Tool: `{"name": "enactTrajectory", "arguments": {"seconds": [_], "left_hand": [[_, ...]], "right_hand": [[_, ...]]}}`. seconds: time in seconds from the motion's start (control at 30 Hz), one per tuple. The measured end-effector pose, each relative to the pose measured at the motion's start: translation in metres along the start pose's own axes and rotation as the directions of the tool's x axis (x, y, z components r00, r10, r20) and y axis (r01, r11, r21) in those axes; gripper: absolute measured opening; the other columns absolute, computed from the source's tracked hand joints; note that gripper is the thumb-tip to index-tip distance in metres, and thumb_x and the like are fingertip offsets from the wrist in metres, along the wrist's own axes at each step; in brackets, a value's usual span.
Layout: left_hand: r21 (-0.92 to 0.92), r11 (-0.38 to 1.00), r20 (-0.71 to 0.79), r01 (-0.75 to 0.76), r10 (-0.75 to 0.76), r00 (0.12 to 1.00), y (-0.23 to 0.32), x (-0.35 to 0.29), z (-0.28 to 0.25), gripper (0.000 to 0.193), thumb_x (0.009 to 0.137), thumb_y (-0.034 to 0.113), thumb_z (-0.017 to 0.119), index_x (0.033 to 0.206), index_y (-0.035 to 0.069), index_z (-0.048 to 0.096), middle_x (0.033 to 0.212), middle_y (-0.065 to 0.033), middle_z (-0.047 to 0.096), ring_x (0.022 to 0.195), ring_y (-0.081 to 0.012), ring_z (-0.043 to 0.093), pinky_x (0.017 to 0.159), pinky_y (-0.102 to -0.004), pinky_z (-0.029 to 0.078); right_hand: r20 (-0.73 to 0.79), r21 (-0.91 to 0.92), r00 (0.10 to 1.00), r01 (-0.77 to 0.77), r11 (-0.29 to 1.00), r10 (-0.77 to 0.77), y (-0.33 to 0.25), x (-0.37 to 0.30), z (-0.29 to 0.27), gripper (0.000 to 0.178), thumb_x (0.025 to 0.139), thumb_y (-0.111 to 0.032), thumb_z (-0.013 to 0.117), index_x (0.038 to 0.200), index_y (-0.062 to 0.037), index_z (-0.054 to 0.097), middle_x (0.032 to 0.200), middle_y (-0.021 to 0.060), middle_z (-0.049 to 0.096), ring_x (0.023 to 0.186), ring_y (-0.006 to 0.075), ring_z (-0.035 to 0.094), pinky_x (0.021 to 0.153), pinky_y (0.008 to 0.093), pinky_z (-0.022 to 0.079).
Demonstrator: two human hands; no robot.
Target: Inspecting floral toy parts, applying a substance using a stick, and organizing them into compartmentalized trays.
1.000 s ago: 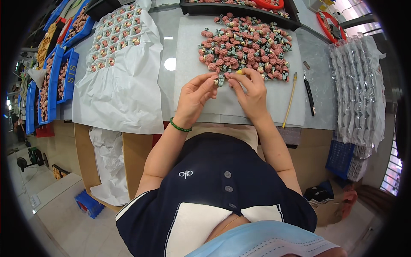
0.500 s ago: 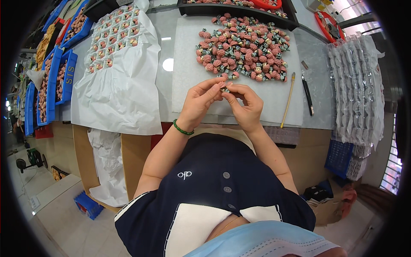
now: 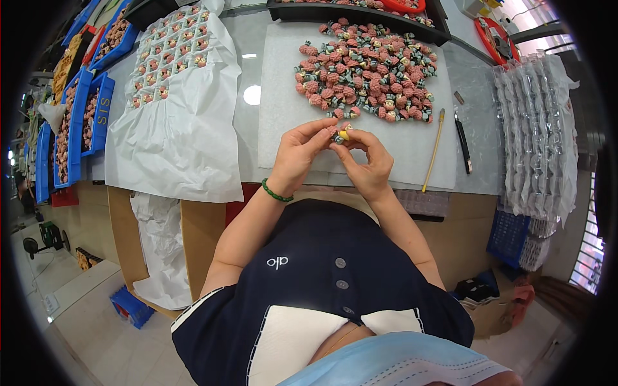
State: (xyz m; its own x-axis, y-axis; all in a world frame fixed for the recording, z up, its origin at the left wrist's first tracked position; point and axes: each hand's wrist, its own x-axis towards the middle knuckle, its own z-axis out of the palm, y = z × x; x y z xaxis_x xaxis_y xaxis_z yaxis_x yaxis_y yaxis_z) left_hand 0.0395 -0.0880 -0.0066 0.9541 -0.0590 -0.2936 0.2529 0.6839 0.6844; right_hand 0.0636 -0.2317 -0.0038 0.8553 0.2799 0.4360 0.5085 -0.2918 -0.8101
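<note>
Between my two hands is a small figurine (image 3: 337, 134) with pink, dark grey and yellow parts, its details partly covered by my fingers. My left hand (image 3: 300, 153), below which a green bead bracelet (image 3: 277, 191) circles the wrist, pinches it from the left. From the right, the thumb and fingertips of my right hand (image 3: 367, 161) close on it as well. Just beyond my fingertips, a large heap of similar pink-headed figurines (image 3: 367, 71) lies on a white foam sheet (image 3: 277, 83).
To the left, a compartmented tray (image 3: 170, 55) holds figurines, with white paper (image 3: 174, 141) over its near part. A thin brush (image 3: 434, 151) and a black pen-like tool (image 3: 462, 145) lie at right. Stacked clear plastic trays (image 3: 537, 128) stand farther right; blue bins (image 3: 96, 116) line the left.
The figurine has been turned in my fingers, so a yellow part now shows. My hands stay in nearly the same place, with the right fingers slightly shifted.
</note>
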Motion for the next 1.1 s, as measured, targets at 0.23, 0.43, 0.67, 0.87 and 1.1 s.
{"name": "enactTrajectory", "arguments": {"seconds": [0.23, 0.43, 0.67, 0.87, 1.1], "left_hand": [[0.082, 0.996, -0.066, -0.018, 0.023, 0.998, -0.005, 0.004, 0.012, 0.028, 0.084, 0.008, 0.053, 0.111, -0.002, 0.053, 0.095, -0.0060, 0.059, 0.080, -0.0096, 0.053, 0.071, -0.0223, 0.044], [0.053, 0.999, -0.003, 0.000, 0.000, 1.000, -0.016, 0.011, 0.032, 0.028, 0.085, 0.005, 0.052, 0.111, -0.003, 0.052, 0.096, -0.0064, 0.058, 0.078, -0.0103, 0.053, 0.071, -0.0234, 0.044], [0.046, 0.999, -0.007, 0.026, -0.026, 1.000, -0.018, 0.012, 0.047, 0.029, 0.085, 0.006, 0.052, 0.113, -0.003, 0.050, 0.098, -0.0067, 0.058, 0.077, -0.0105, 0.054, 0.072, -0.0234, 0.045], [0.015, 0.998, -0.008, 0.063, -0.063, 0.998, -0.017, 0.015, 0.041, 0.029, 0.085, 0.006, 0.052, 0.112, -0.003, 0.051, 0.098, -0.0065, 0.058, 0.079, -0.0112, 0.055, 0.072, -0.0236, 0.046], [-0.056, 0.996, 0.024, 0.068, -0.067, 0.997, -0.011, 0.011, 0.035, 0.027, 0.084, 0.006, 0.054, 0.110, -0.003, 0.053, 0.096, -0.0065, 0.059, 0.080, -0.0116, 0.056, 0.073, -0.0238, 0.046]], "right_hand": [[-0.218, -0.262, 0.974, -0.110, 0.959, 0.053, 0.024, 0.025, -0.073, 0.019, 0.072, 0.000, 0.064, 0.090, -0.0013, 0.057, 0.081, 0.0074, 0.060, 0.065, 0.0121, 0.056, 0.054, 0.0215, 0.044], [-0.307, -0.647, 0.909, -0.416, 0.639, 0.281, 0.066, 0.029, -0.155, 0.026, 0.072, -0.005, 0.061, 0.097, -0.0032, 0.056, 0.089, 0.0112, 0.053, 0.066, 0.0209, 0.056, 0.067, 0.0349, 0.045], [-0.239, -0.488, 0.841, -0.536, 0.689, 0.485, 0.074, 0.033, -0.182, 0.027, 0.073, 0.001, 0.057, 0.099, -0.0046, 0.056, 0.083, 0.0084, 0.055, 0.065, 0.0120, 0.050, 0.061, 0.0252, 0.044], [-0.455, -0.167, 0.876, -0.263, 0.950, 0.162, 0.047, 0.043, -0.169, 0.025, 0.079, 0.005, 0.049, 0.101, -0.0019, 0.057, 0.085, 0.0038, 0.057, 0.070, 0.0089, 0.050, 0.063, 0.0191, 0.042], [-0.101, 0.744, 0.897, -0.219, 0.631, 0.431, -0.002, 0.048, -0.135, 0.039, 0.081, 0.007, 0.041, 0.119, 0.0034, 0.044, 0.105, 0.0119, 0.052, 0.092, 0.0169, 0.051, 0.075, 0.0226, 0.041]]}}
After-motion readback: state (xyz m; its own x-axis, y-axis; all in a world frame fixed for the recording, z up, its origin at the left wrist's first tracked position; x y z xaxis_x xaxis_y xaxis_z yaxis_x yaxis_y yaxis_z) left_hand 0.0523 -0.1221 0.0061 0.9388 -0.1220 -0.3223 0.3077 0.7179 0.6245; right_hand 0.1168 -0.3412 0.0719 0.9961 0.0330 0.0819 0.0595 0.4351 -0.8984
